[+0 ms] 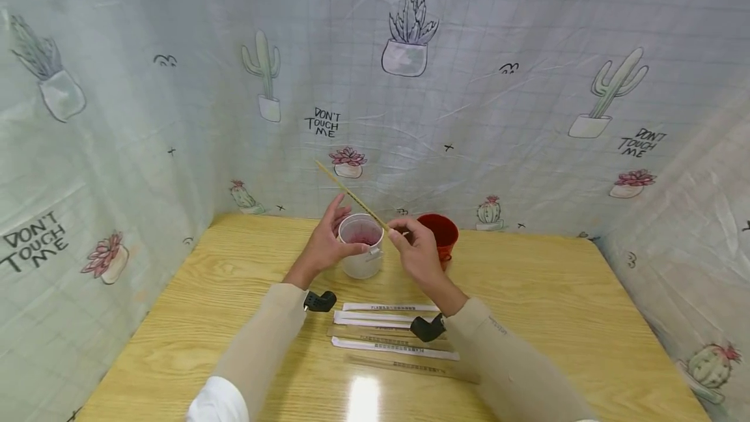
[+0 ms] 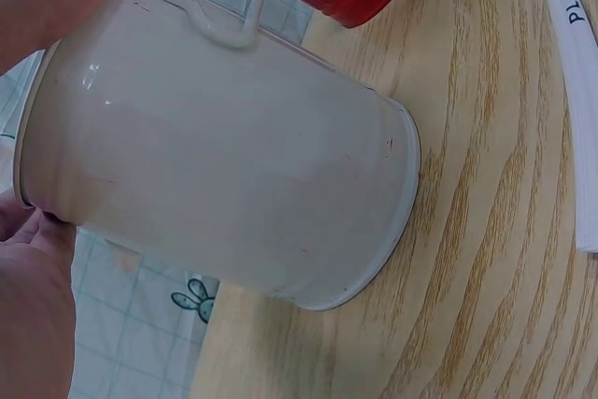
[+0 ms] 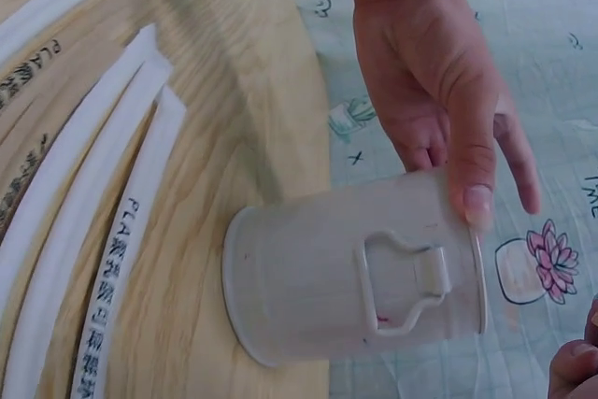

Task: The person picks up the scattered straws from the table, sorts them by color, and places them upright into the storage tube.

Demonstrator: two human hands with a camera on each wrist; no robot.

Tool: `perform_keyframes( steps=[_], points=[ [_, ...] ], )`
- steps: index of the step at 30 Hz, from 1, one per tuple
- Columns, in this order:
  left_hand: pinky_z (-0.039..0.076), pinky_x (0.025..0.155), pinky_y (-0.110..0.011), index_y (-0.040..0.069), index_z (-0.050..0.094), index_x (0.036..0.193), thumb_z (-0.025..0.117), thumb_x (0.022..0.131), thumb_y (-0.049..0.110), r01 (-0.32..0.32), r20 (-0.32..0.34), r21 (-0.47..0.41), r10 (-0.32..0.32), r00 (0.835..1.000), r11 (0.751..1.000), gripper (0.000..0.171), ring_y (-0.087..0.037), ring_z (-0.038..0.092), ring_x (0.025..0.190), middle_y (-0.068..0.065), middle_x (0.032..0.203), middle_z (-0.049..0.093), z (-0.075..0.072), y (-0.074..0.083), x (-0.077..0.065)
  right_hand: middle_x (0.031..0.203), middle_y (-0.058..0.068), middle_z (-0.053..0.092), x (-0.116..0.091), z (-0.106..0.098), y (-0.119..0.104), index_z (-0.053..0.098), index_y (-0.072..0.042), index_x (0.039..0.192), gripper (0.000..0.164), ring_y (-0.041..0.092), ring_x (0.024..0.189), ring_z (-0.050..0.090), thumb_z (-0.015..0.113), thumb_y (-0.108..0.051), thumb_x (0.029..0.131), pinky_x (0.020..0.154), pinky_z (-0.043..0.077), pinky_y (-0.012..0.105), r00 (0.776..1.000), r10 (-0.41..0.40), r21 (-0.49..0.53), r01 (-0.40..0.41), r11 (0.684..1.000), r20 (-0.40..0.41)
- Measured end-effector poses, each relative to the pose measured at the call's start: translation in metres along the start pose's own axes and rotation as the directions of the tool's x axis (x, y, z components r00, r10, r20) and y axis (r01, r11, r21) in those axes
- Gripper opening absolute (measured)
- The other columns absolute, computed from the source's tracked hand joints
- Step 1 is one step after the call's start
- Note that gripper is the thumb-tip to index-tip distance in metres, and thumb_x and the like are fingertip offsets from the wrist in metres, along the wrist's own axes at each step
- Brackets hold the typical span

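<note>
A white metal pail [image 1: 359, 268] with a small wire handle stands on the wooden table. My left hand [image 1: 325, 243] holds it at the rim, thumb on the near side and fingers round the far side. In the left wrist view the pail [image 2: 224, 151] fills the middle, with the thumb on its rim. My right hand [image 1: 419, 254] pinches the lower end of a straw in brown paper wrapping [image 1: 350, 194]. The straw slants up to the left above the pail's mouth. Only the right hand's fingertips [image 3: 575, 366] show in the right wrist view.
A red pail [image 1: 446, 232] stands just right of the white one, partly behind my right hand. Several wrapped straws lie in a row in front, among them a white one [image 1: 389, 307] and a brown one [image 1: 413, 368]. A patterned curtain [image 1: 527, 168] hangs along the table's back edge.
</note>
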State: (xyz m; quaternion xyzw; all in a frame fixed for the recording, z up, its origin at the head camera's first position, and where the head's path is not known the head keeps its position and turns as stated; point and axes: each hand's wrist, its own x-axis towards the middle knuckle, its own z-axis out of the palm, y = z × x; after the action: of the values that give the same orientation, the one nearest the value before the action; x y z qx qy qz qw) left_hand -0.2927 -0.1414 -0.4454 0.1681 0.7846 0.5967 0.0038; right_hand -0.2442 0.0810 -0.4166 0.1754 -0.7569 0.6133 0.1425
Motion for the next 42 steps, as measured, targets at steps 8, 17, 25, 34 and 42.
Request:
perform_keyframes(
  steps=[8, 17, 25, 34, 42],
  points=[
    [0.035, 0.125, -0.054, 0.025, 0.012, 0.169, 0.092, 0.078, 0.011, 0.006, -0.012, 0.026, -0.006, 1.0, 1.0, 0.121, -0.036, 0.04, 0.154, -0.021, 0.167, 0.035, 0.001, 0.001, 0.0, 0.101, 0.026, 0.067, 0.017, 0.022, 0.006, 0.069, 0.005, 0.108, 0.012, 0.018, 0.084, 0.057, 0.062, -0.002, 0.102, 0.076, 0.048, 0.02, 0.997, 0.046, 0.011, -0.046, 0.999, -0.054],
    [0.037, 0.123, -0.057, 0.022, 0.011, 0.169, 0.091, 0.079, 0.013, 0.002, 0.003, 0.022, -0.002, 1.0, 1.0, 0.121, -0.037, 0.039, 0.154, -0.021, 0.168, 0.034, 0.002, -0.001, -0.001, 0.099, 0.025, 0.068, 0.027, 0.034, 0.007, 0.07, 0.005, 0.106, 0.011, 0.023, 0.085, 0.057, 0.061, 0.001, 0.101, 0.075, 0.048, 0.018, 0.99, 0.095, 0.038, -0.091, 0.995, -0.102],
    [0.038, 0.123, -0.057, 0.028, 0.011, 0.169, 0.09, 0.08, 0.012, 0.002, 0.002, 0.013, -0.002, 1.0, 1.0, 0.12, -0.037, 0.039, 0.154, -0.022, 0.167, 0.033, 0.002, 0.0, -0.001, 0.099, 0.02, 0.072, 0.033, 0.041, 0.009, 0.073, 0.001, 0.106, 0.011, 0.022, 0.084, 0.06, 0.064, -0.002, 0.1, 0.074, 0.05, 0.024, 0.988, 0.114, -0.046, -0.119, 0.992, -0.106],
    [0.043, 0.118, -0.058, 0.021, 0.007, 0.169, 0.089, 0.08, 0.01, 0.01, 0.011, 0.033, -0.01, 1.0, 0.999, 0.121, -0.036, 0.044, 0.15, -0.017, 0.164, 0.039, 0.003, 0.001, -0.001, 0.098, 0.017, 0.072, 0.033, 0.051, 0.02, 0.076, -0.001, 0.103, 0.01, 0.027, 0.093, 0.063, 0.067, -0.001, 0.098, 0.081, 0.053, 0.033, 0.995, 0.08, -0.108, -0.087, 0.99, -0.064],
    [0.038, 0.122, -0.059, 0.027, 0.008, 0.169, 0.088, 0.083, 0.01, 0.0, 0.031, 0.026, -0.001, 1.0, 1.0, 0.119, -0.041, 0.036, 0.155, -0.021, 0.169, 0.031, 0.002, 0.002, -0.001, 0.102, 0.011, 0.075, 0.033, 0.055, 0.024, 0.078, -0.006, 0.104, 0.01, 0.028, 0.106, 0.06, 0.07, -0.006, 0.098, 0.103, 0.041, 0.053, 0.998, 0.061, -0.28, -0.058, 0.958, 0.003]
  ],
)
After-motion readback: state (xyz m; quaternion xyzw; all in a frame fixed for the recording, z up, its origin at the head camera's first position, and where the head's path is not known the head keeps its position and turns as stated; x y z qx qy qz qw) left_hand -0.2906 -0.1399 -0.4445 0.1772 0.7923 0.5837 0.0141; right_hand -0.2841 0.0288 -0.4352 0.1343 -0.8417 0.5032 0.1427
